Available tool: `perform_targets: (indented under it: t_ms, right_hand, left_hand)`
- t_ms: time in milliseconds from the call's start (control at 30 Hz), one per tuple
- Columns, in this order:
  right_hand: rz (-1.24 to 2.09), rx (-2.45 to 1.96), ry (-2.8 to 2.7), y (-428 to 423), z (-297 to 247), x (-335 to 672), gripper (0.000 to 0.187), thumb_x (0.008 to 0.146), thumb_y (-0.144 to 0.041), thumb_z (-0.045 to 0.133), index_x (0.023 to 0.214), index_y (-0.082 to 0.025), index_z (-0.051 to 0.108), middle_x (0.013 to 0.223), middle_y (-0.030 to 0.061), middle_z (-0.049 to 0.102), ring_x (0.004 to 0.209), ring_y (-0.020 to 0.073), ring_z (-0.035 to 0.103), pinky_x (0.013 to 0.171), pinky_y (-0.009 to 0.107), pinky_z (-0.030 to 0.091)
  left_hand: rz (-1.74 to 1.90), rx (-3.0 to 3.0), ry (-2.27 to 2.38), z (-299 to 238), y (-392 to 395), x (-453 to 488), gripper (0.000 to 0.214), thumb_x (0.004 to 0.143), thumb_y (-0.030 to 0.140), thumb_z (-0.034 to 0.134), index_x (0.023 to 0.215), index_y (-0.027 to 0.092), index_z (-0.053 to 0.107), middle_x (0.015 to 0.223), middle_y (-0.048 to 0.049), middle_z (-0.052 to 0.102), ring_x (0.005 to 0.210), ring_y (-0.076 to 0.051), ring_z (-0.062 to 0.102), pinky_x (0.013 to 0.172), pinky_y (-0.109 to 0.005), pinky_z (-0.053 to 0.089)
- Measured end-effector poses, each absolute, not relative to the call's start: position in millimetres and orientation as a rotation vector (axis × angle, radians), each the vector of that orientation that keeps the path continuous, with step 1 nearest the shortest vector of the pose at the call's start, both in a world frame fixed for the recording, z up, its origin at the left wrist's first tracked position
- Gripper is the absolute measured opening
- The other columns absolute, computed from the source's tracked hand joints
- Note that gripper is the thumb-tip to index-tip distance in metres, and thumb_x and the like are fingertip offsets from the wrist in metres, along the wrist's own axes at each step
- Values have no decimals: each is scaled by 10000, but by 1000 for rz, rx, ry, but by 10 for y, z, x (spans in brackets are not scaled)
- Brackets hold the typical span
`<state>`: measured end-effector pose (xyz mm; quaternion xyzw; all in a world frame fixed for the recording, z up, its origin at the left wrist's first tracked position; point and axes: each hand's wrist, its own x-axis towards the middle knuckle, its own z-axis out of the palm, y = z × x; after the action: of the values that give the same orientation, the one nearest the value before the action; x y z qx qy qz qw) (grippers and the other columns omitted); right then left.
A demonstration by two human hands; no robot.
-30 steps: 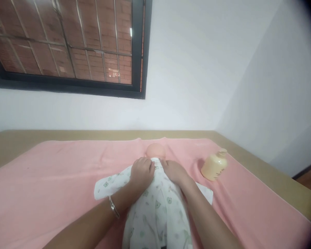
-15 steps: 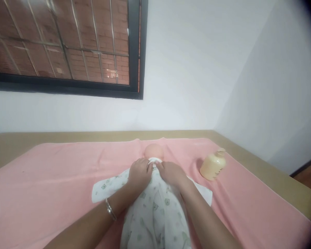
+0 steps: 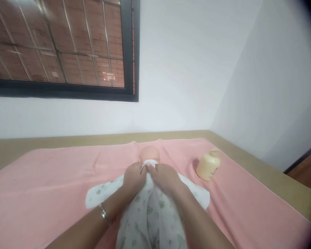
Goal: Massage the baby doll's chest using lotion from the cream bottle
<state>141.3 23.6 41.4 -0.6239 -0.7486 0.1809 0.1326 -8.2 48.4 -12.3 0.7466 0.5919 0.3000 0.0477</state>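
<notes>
A white baby garment [image 3: 151,214] printed with small green figures lies over a baby doll, its sleeves spread to both sides. Only the doll's smooth, bald head [image 3: 149,154] shows beyond the collar; the rest of its body is covered. At the neckline, my left hand [image 3: 134,177] has its fingers closed on the left side of the collar. My right hand [image 3: 166,177] grips the collar's right side, thumb toward the middle. The two thumbs almost meet below the doll's head. A silver bracelet [image 3: 105,214] circles my left wrist.
Under the doll is a pink blanket [image 3: 54,186] over a tan surface [image 3: 251,166]. A pale yellow bottle [image 3: 208,166] with a pump-like top stands to the right. White walls [image 3: 176,86] rise behind, with a dark-framed barred window [image 3: 93,91] at the upper left.
The whole view has shifted slightly, so things sit a little further left. Both hands stay at the collar, and my fingers have gathered its cloth more tightly.
</notes>
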Motion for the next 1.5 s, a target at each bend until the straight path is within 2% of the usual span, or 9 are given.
perform_targets:
  t_ms: [133, 300, 433, 600, 733, 1000, 1167, 1233, 1500]
  right_hand:
    - [474, -1809, -2227, 218, 478, 1371, 826, 871, -643, 22, 901, -150, 684, 881, 155, 677, 803, 259, 619, 721, 351, 413]
    - [641, -1802, -2211, 488, 357, 1551, 837, 850, -694, 73, 1016, -136, 674, 1039, 176, 657, 948, 282, 608, 775, 356, 422]
    - [691, -1790, -2172, 539, 254, 1617, 777, 894, -619, 86, 1039, -121, 665, 1071, 180, 647, 962, 257, 611, 768, 321, 427]
    - [267, -1815, -2268, 257, 299, 1434, 679, 938, -491, 97, 942, -119, 665, 923, 181, 666, 838, 254, 619, 729, 342, 411]
    - [-9, -1608, -2399, 95, 322, 1310, 529, 943, -416, 185, 1062, -150, 627, 904, 157, 661, 844, 245, 594, 732, 333, 378]
    - [587, -1844, -2063, 451, 205, 1551, 651, 925, -524, 144, 842, -142, 665, 872, 136, 673, 773, 203, 608, 610, 266, 358]
    - [145, -1748, -2173, 150, 313, 1346, 396, 897, -352, 314, 840, -154, 652, 837, 113, 666, 760, 195, 589, 647, 269, 342]
    - [115, -1732, -2188, 71, 340, 1286, 308, 861, -290, 364, 838, -162, 644, 840, 98, 664, 737, 181, 582, 629, 259, 339]
    - [280, -1971, -2108, 364, 197, 1460, 483, 920, -319, 209, 867, -148, 658, 892, 139, 672, 797, 231, 609, 634, 302, 378]
  left_hand:
    - [817, 2236, 1799, -95, 488, -91, 387, 907, 341, 304, 733, 183, 611, 771, -55, 640, 737, -178, 560, 643, -269, 341]
    - [986, 2330, 1770, -134, 485, -82, 385, 915, 333, 289, 672, 181, 546, 702, -34, 590, 715, -167, 523, 670, -272, 343]
    - [975, 2350, 1820, -117, 480, -60, 307, 884, 302, 338, 681, 178, 532, 715, -35, 584, 718, -172, 516, 674, -278, 338]
    - [852, 2227, 1903, -63, 491, -76, 275, 858, 301, 361, 710, 176, 556, 740, -49, 612, 703, -178, 534, 626, -273, 316]
    - [812, 2227, 1851, -87, 508, -106, 300, 866, 306, 350, 700, 185, 569, 739, -46, 621, 671, -168, 531, 602, -268, 301]
    - [1109, 2424, 1746, -165, 465, -95, 269, 859, 233, 339, 686, 178, 538, 736, -46, 588, 758, -174, 521, 720, -283, 346]
    - [908, 2201, 1860, -128, 486, -108, 306, 867, 313, 346, 708, 180, 571, 742, -51, 612, 704, -177, 535, 630, -276, 331]
    - [844, 2157, 1872, -121, 491, -108, 341, 874, 347, 337, 683, 185, 569, 715, -46, 609, 667, -172, 530, 595, -271, 311]
    - [1135, 2397, 1719, -137, 461, -84, 280, 866, 259, 345, 726, 178, 574, 773, -53, 613, 791, -176, 527, 763, -289, 358]
